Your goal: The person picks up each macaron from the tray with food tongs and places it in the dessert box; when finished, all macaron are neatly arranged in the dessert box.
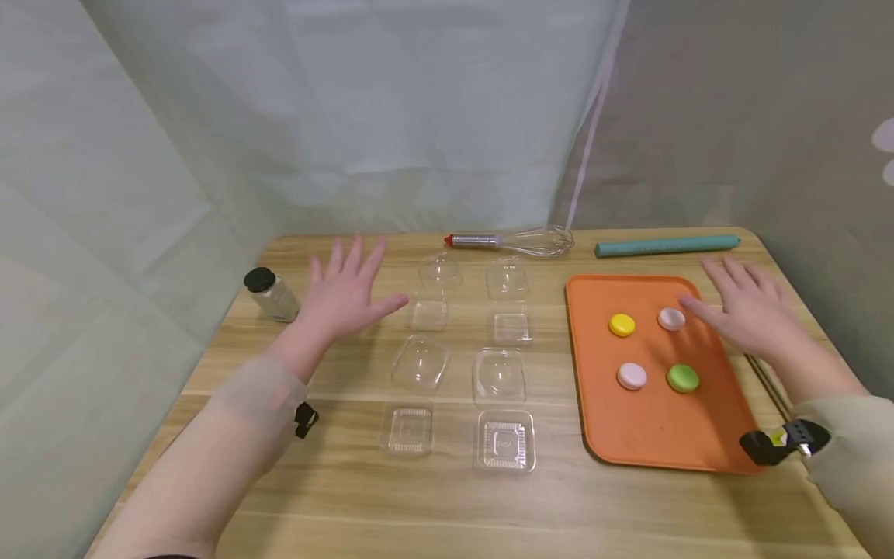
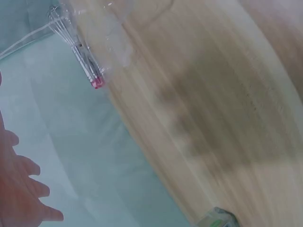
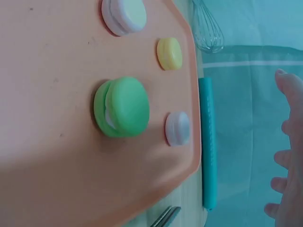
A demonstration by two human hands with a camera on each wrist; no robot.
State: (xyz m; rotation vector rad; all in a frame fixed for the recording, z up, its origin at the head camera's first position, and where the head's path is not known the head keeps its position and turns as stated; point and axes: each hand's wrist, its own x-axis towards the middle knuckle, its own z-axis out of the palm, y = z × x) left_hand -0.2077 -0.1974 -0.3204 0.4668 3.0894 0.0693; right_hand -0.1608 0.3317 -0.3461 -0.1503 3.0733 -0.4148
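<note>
My left hand (image 1: 342,299) is held above the table with its fingers spread, between a black-lidded jar (image 1: 272,295) and the clear plastic containers. My right hand (image 1: 750,310), also with spread fingers and holding nothing, hovers over the right edge of an orange tray (image 1: 656,427). On that tray lie a yellow macaron (image 1: 621,324), a pale macaron (image 1: 671,319), a pinkish macaron (image 1: 632,376) and a green macaron (image 3: 124,108). Clear lids (image 1: 421,363) and clear container bases (image 1: 506,442) stand in two columns mid-table.
A whisk (image 1: 517,241) with a red-tipped handle lies along the table's back edge. To its right is a teal stick-shaped object (image 1: 667,245). Thin metal utensils (image 1: 768,386), partly hidden by the right arm, lie beside the tray. Pale cloth (image 1: 419,101) hangs behind the table.
</note>
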